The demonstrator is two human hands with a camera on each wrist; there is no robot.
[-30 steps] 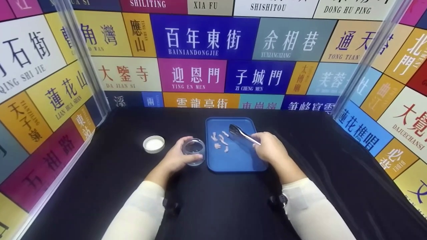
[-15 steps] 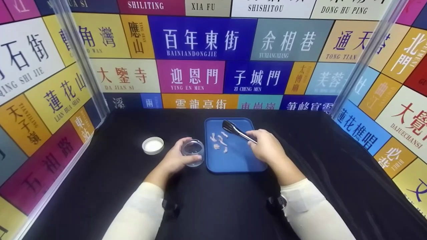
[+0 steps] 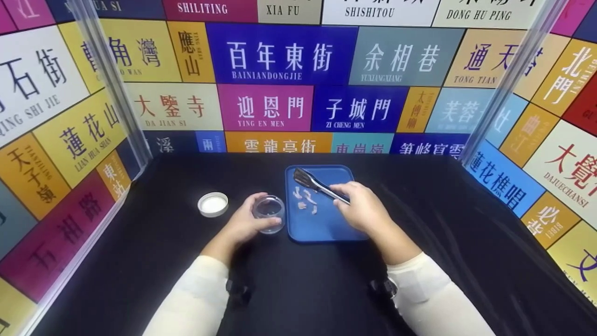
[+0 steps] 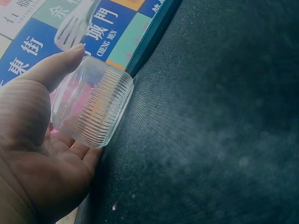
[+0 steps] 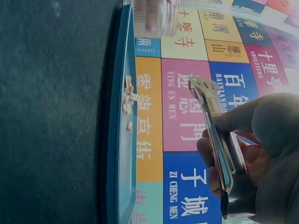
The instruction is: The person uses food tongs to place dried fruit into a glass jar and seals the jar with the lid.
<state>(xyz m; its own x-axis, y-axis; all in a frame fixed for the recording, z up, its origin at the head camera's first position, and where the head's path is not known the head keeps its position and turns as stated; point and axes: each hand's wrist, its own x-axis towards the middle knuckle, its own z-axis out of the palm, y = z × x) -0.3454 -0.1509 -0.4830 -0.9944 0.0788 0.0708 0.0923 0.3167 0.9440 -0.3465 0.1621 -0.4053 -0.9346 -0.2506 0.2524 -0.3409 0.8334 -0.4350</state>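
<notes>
Metal tongs (image 3: 322, 187) slant from the right grip (image 3: 363, 206) (raised above the tray (image 3: 326, 231)).

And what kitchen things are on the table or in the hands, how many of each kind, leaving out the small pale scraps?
Blue rectangular tray: 1
Clear round ribbed jar: 1
White round lid: 1
Silvery metal tongs: 1
Total: 4

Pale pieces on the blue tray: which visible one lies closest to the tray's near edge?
The small front-right piece; every other visible piece lies farther back on the tray.
</notes>
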